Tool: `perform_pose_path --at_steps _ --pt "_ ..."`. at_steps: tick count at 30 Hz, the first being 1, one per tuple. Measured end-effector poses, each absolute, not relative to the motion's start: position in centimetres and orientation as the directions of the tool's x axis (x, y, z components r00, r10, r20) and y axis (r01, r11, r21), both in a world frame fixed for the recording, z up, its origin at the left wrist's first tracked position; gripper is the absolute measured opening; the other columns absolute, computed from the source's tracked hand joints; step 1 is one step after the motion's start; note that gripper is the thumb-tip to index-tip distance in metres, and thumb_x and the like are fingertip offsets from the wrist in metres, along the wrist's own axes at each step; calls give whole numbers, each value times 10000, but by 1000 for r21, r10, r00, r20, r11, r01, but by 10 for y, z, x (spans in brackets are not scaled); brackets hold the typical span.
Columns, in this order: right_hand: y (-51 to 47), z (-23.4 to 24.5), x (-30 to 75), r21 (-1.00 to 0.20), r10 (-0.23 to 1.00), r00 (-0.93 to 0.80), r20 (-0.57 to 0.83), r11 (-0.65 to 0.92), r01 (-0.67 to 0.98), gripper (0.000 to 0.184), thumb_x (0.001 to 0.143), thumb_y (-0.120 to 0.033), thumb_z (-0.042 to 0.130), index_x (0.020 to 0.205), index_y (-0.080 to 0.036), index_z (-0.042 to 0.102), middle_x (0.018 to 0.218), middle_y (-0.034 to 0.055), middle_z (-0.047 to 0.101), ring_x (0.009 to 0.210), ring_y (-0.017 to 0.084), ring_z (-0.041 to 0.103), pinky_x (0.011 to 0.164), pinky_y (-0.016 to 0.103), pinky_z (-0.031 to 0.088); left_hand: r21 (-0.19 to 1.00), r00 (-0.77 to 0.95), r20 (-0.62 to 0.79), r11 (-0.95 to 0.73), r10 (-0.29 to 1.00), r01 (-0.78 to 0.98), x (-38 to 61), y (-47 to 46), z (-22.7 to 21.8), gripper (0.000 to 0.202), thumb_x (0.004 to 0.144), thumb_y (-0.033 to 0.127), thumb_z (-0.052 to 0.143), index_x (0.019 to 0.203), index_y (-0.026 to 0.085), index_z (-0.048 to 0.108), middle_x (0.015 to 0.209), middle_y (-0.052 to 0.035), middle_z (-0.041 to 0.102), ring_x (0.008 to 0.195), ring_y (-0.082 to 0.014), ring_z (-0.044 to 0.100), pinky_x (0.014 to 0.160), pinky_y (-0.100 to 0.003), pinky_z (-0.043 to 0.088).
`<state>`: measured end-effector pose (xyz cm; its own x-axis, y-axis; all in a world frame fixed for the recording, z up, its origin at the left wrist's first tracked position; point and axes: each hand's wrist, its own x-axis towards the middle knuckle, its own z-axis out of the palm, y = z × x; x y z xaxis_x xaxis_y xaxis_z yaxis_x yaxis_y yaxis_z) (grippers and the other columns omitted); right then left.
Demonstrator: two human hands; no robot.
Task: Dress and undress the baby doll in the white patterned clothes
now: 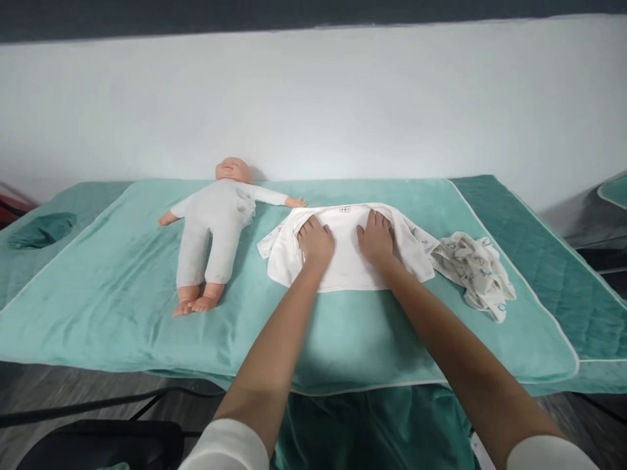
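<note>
A white baby shirt [343, 261] lies spread on the green padded cover, a small printed label at its neckline and patterned sleeves out to the sides. On its left part rests my left hand [315, 240], fingers stretched over the cloth near a folded-back edge. Opposite it, my right hand [377, 240] lies on the right part, fingers also extended and pointing away from me; some fingertips are partly hidden by the fabric. A baby doll [215, 215] in a white cloth body lies on its back to the left, one hand close to the shirt's collar.
Crumpled patterned baby clothing [475, 271] lies right of the shirt, touching or close to its sleeve. The green cover [112, 274] spreads across a bed against a white wall [313, 104]. A black chair [102, 447] stands at the lower left, below the bed's front edge.
</note>
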<state>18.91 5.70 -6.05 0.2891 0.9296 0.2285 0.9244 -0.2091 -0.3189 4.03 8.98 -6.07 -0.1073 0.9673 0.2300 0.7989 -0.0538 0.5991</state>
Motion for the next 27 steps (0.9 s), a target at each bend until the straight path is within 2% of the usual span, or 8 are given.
perform_pose_path --at_steps 3,6,9,12,15,22,27 --pt "66 -69 194 -278 941 268 208 -206 938 679 1026 -364 344 1575 32 297 1610 278 368 1475 404 361 1215 554 301 439 -88 179 0 980 898 43 98 -65 467 1001 371 414 1340 81 554 1338 -272 637 1298 -402 570 1112 -530 388" --pt "69 -72 193 -278 951 278 133 -233 932 696 1037 -379 318 1572 65 290 1623 286 342 1503 392 331 1240 524 279 354 -81 101 40 992 935 46 105 -65 496 1023 425 363 1310 88 586 1319 -255 668 1279 -373 601 1104 -509 407" --pt "69 -71 192 -300 952 276 133 -227 927 699 1033 -366 332 1584 60 271 1634 284 324 1515 385 316 1254 520 255 330 -79 56 56 995 942 46 114 -63 537 1021 457 368 1321 69 587 1344 -267 655 1295 -370 598 1110 -503 410" --pt "67 -70 193 -330 949 262 175 -194 924 699 1024 -354 358 1621 -12 234 1666 242 283 1529 379 296 1259 526 246 322 -97 93 62 991 945 43 120 -62 542 1017 449 387 1357 65 565 1365 -268 639 1302 -365 594 1109 -495 417" --pt "69 -70 195 -365 948 281 151 -210 907 694 1021 -369 359 1623 -41 249 1660 224 306 1519 389 311 1256 540 244 331 -104 133 55 986 942 41 122 -64 529 1018 428 387 1370 73 563 1354 -257 646 1284 -361 608 1096 -493 431" --pt "79 -70 200 -340 957 278 84 -234 911 671 1022 -376 366 1575 2 316 1573 296 394 1458 408 393 1216 552 292 313 -84 77 56 994 948 41 121 -64 527 1028 429 358 1286 55 626 1276 -258 692 1233 -360 644 1072 -482 451" --pt "79 -72 199 -365 948 297 111 -239 900 651 1020 -372 359 1553 1 358 1544 287 436 1441 394 419 1193 524 343 297 -90 124 50 988 954 43 120 -66 471 1023 414 378 1240 73 620 1277 -252 689 1210 -348 655 1054 -466 466"
